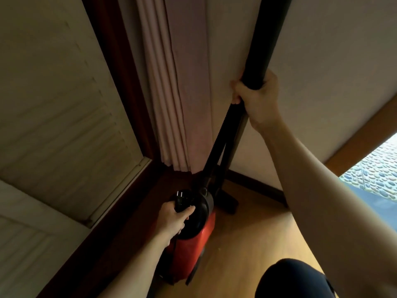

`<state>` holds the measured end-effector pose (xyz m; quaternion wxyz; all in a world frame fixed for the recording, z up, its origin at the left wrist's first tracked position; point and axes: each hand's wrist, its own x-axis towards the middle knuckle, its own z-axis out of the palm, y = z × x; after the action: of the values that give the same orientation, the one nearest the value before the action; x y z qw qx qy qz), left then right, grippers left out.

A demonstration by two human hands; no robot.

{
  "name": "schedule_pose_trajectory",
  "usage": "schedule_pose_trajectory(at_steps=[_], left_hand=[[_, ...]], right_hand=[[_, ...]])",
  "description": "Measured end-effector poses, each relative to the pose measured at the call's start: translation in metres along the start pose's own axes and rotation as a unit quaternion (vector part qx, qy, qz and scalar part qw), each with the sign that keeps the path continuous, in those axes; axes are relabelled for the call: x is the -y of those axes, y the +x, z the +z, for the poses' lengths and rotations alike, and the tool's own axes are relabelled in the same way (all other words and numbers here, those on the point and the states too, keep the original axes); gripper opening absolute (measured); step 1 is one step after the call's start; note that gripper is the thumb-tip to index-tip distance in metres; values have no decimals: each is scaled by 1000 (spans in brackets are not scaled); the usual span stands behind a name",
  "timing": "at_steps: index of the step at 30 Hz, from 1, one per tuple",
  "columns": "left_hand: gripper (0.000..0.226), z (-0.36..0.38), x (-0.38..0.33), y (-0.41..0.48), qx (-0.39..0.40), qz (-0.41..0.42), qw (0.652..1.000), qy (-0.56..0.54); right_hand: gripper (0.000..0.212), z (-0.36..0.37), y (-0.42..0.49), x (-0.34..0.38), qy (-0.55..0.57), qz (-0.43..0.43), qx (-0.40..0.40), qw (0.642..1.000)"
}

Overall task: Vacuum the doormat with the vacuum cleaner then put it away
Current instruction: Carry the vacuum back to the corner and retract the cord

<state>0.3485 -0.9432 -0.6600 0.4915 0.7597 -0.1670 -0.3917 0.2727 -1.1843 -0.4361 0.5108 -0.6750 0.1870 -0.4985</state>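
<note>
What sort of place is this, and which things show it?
Probably a corner of a room in a home: a pink curtain hangs beside a louvred door, above a wooden floor.

The right hand (255, 97) grips the upright black wand (268, 39). The left hand (174, 218) grips a black part atop the red vacuum cleaner (193, 250). It stands on the wooden floor (247, 244) near a pink curtain (178, 93).

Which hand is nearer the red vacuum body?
Left. The left hand grips a black part atop the red vacuum body; the right hand holds the black tube well above it.
</note>
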Motion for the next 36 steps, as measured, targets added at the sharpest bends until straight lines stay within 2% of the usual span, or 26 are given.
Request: schedule_pose_trajectory(at_steps=[7,14,19,26,33,36], left_hand=[[28,29,21,30,-2,6,1000,-7],[22,48,39,42,-10,15,1000,-2],[24,49,50,51,-18,35,999,8],[25,57,49,60,-14,43,999,-2],[27,64,43,65,12,42,999,-19],[27,71,43,62,29,35,999,-29]], right_hand=[[33,-4,8,-13,-13,7,15,1000],[13,-3,-36,-67,-41,52,-14,998],[24,2,-48,-90,-66,79,-61,993],[32,-4,-39,-87,-83,88,-57,991],[17,-17,-33,-89,-80,78,-33,993],[25,-17,-30,-93,-59,78,-26,995]])
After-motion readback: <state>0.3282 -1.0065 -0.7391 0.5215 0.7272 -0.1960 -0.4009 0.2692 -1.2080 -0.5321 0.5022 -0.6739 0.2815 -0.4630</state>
